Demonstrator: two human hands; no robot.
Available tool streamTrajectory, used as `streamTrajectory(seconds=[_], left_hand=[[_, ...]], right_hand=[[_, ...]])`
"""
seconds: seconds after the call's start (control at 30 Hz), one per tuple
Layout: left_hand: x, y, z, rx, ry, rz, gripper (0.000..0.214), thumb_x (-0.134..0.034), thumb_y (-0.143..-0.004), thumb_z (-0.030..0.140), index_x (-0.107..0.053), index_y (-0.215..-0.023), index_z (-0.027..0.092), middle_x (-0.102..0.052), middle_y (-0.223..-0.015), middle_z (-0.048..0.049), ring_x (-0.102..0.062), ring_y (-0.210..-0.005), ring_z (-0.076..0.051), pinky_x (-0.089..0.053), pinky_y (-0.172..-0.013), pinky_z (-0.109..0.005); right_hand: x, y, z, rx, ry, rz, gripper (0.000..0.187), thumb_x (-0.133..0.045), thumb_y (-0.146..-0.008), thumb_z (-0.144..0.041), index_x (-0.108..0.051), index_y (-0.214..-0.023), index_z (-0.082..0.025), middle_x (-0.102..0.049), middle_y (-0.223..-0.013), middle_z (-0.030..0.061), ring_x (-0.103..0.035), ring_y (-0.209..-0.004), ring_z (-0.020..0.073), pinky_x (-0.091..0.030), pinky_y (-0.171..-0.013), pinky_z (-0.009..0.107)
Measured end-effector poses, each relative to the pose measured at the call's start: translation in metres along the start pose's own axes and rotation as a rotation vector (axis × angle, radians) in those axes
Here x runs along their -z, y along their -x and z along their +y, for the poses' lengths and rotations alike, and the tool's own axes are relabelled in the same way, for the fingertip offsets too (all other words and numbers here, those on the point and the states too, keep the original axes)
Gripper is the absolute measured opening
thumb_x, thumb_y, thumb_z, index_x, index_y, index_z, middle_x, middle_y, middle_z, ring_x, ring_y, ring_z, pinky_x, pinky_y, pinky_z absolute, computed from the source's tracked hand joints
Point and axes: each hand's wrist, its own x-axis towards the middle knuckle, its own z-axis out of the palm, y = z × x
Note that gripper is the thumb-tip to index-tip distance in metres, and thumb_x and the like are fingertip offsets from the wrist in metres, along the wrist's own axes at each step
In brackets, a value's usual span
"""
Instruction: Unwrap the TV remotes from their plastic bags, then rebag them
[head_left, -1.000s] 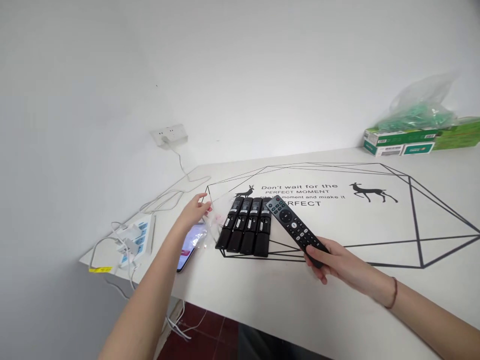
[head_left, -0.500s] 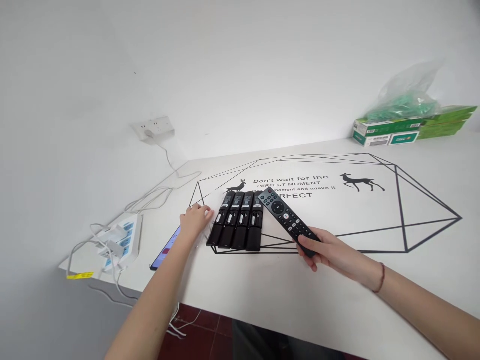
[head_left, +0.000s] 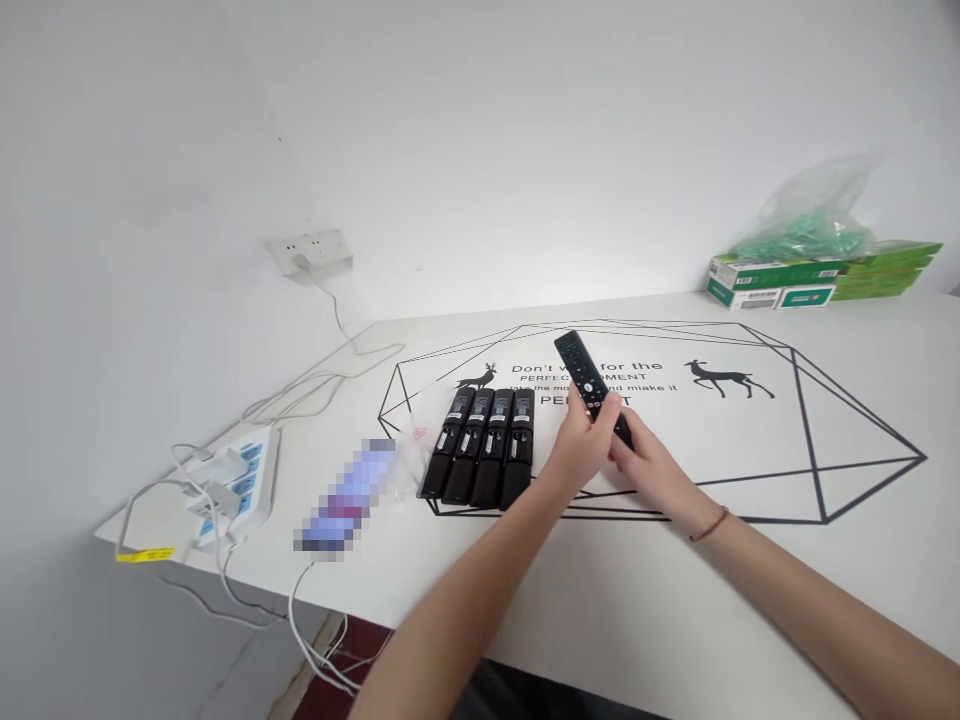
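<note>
A black remote control is held up above the table, buttons facing me and its far end tilted away. My left hand is closed round its left side, thumb across the front. My right hand grips the lower end, partly hidden behind the left hand. To the left, several more black remote controls lie face down side by side in a row. In their backs are open battery compartments with something pale inside each.
A phone with a blurred screen and a clear plastic bag lie left of the row. Farther left is a power strip with plugs and loose white cables. Green-and-white boxes under a plastic bag stand at the back right.
My left hand has moved right, from beside the row of remotes onto the held remote. That remote has turned more upright and shifted slightly right. The row has stayed put.
</note>
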Motion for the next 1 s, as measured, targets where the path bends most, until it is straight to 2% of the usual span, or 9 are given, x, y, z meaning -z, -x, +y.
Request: streamTrajectory(seconds=[0.1, 0.17, 0.23, 0.33, 0.47, 0.6, 0.7, 0.8, 1.0], left_hand=[[-0.001, -0.01, -0.019, -0.073, -0.095, 0.004, 0.038, -0.053, -0.086, 0.045, -0.054, -0.114, 0.02, -0.063, -0.11, -0.0102, -0.058, -0.103, -0.021, -0.041, -0.095, -0.035], [0.007, -0.012, -0.026, -0.022, -0.071, -0.013, 0.037, -0.048, -0.088, 0.046, -0.058, -0.11, 0.019, -0.06, -0.119, -0.012, -0.055, -0.112, -0.022, -0.039, -0.1, -0.035], [0.014, -0.012, -0.029, 0.05, 0.043, -0.042, 0.041, -0.044, -0.09, 0.047, -0.059, -0.114, 0.017, -0.057, -0.125, -0.0134, -0.055, -0.113, -0.022, -0.042, -0.097, -0.033], [0.017, -0.009, -0.029, 0.122, 0.187, -0.105, 0.05, -0.041, -0.09, 0.052, -0.054, -0.124, 0.018, -0.058, -0.124, -0.0147, -0.062, -0.094, -0.02, -0.054, -0.071, -0.03], [0.016, -0.005, -0.022, 0.175, 0.176, -0.209, 0.05, -0.048, -0.086, 0.054, -0.058, -0.121, 0.019, -0.062, -0.111, -0.0125, -0.061, -0.072, -0.016, -0.042, -0.041, -0.021], [0.016, -0.004, -0.016, 0.193, 0.171, -0.213, 0.041, -0.053, -0.085, 0.047, -0.063, -0.111, 0.017, -0.064, -0.111, -0.0117, -0.06, -0.076, -0.015, -0.036, -0.039, -0.018], [0.018, -0.004, -0.017, 0.167, 0.21, -0.25, 0.046, -0.053, -0.085, 0.046, -0.053, -0.126, 0.024, -0.065, -0.112, -0.0097, -0.06, -0.078, -0.016, -0.037, -0.042, -0.018], [0.019, -0.004, -0.018, 0.174, 0.226, -0.279, 0.057, -0.054, -0.084, 0.048, -0.04, -0.136, 0.031, -0.065, -0.115, -0.0082, -0.056, -0.062, -0.011, -0.029, -0.036, -0.017], [0.018, -0.001, -0.013, 0.196, 0.209, -0.264, 0.053, -0.052, -0.085, 0.046, -0.04, -0.134, 0.033, -0.065, -0.111, -0.0079, -0.035, -0.04, -0.002, -0.021, -0.033, -0.017]], right_hand=[[0.001, 0.0, 0.006, 0.149, 0.147, 0.056, 0.04, -0.046, -0.087, -0.053, -0.053, -0.114, -0.024, -0.057, -0.112, 0.0076, -0.048, -0.109, 0.0272, -0.037, -0.095, 0.042], [0.0, 0.0, 0.01, 0.078, 0.144, 0.058, 0.044, -0.045, -0.086, -0.057, -0.053, -0.113, -0.023, -0.059, -0.106, 0.0079, -0.052, -0.102, 0.0266, -0.041, -0.09, 0.041], [-0.002, 0.0, 0.011, -0.074, 0.07, 0.047, 0.047, -0.047, -0.083, -0.061, -0.052, -0.107, -0.021, -0.06, -0.087, 0.0051, -0.056, -0.08, 0.0221, -0.047, -0.071, 0.036], [-0.004, 0.0, 0.007, -0.262, -0.132, -0.001, 0.047, -0.052, -0.08, -0.063, -0.049, -0.097, -0.019, -0.054, -0.066, -0.0012, -0.053, -0.057, 0.0155, -0.043, -0.05, 0.027], [-0.002, 0.002, 0.002, -0.372, -0.347, -0.025, 0.042, -0.057, -0.079, -0.06, -0.053, -0.087, -0.019, -0.061, -0.076, 0.0036, -0.062, -0.063, 0.0188, -0.048, -0.049, 0.027], [-0.001, 0.006, 0.003, -0.353, -0.43, -0.071, 0.038, -0.057, -0.081, -0.055, -0.06, -0.091, -0.019, -0.065, -0.083, 0.006, -0.065, -0.07, 0.0191, -0.055, -0.059, 0.03], [-0.001, 0.007, 0.006, -0.338, -0.461, -0.063, 0.037, -0.059, -0.082, -0.052, -0.06, -0.096, -0.019, -0.065, -0.081, 0.0047, -0.064, -0.073, 0.0181, -0.057, -0.063, 0.031], [-0.002, 0.007, 0.009, -0.319, -0.465, -0.072, 0.037, -0.059, -0.082, -0.052, -0.06, -0.095, -0.018, -0.064, -0.08, 0.0042, -0.064, -0.076, 0.0175, -0.056, -0.063, 0.03], [-0.004, 0.008, 0.013, -0.235, -0.479, -0.09, 0.042, -0.059, -0.082, -0.053, -0.058, -0.107, -0.02, -0.063, -0.085, 0.0039, -0.062, -0.081, 0.0184, -0.056, -0.068, 0.033]])
